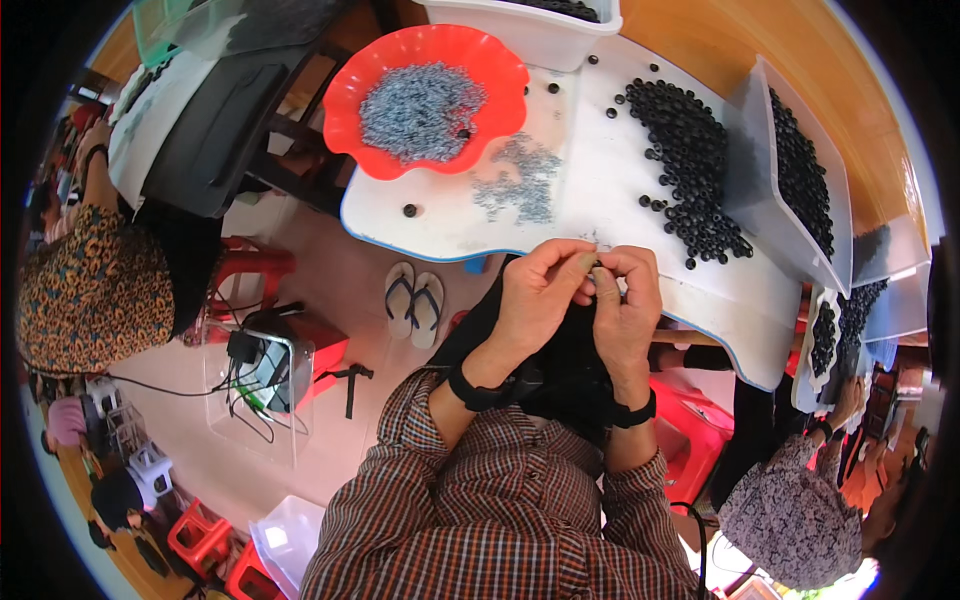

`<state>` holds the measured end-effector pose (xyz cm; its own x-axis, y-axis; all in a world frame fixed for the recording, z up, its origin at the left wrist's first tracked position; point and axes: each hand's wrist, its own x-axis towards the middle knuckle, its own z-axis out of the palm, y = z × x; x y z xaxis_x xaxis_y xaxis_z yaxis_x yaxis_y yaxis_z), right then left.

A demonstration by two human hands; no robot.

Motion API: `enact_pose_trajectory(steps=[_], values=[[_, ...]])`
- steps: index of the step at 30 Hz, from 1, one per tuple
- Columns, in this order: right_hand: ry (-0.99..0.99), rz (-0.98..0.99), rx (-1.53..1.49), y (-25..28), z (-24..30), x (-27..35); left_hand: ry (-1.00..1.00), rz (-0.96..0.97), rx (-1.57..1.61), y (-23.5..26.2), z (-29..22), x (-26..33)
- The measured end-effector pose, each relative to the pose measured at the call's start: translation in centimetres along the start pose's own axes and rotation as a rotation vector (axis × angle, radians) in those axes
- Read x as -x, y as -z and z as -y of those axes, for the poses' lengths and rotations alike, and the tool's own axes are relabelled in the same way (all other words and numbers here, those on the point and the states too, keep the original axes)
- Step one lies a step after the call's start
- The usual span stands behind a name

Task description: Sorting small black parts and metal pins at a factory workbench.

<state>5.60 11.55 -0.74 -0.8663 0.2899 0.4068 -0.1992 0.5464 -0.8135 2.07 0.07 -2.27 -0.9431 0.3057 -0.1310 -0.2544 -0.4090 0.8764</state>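
I have my left hand (545,297) and my right hand (626,302) close together at the near edge of the white surface (595,150). Both hands are closed to a pinch, thumb against finger, and they grip one tiny dark bit (597,265) between their tips. My fingers hide most of it, so I cannot tell its shape. I wear a black band (478,392) on my left wrist and a black band (635,411) on my right wrist. A big heap of black rings (690,150) lies toward the right edge, with a few loose ones around it. Just beside the heap, at the right edge, I see a clear bin (750,180) with more black rings in it. A red bowl (345,115) with a wavy rim stands at the left edge, toward the far side, and it holds lots of small silver bits (420,105). More silver bits lie loose between the bowl and my hands. One lone ring (409,210) sits by the near left corner. A white tub (530,45) stands at the far edge. On the floor, past the near edge on the left, I see two sandals (415,305) side by side.
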Motion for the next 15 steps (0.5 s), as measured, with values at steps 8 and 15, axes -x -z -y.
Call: enact_pose_trajectory(steps=[8,15], values=[[-0.178,0.006,-0.293,-0.2,-0.4,1.1,0.019,0.026,0.05,0.3,-0.4,0.4],[-0.209,0.02,-0.33,0.5,-0.8,1.5,0.038,0.023,0.075,-0.6,-0.2,0.8]])
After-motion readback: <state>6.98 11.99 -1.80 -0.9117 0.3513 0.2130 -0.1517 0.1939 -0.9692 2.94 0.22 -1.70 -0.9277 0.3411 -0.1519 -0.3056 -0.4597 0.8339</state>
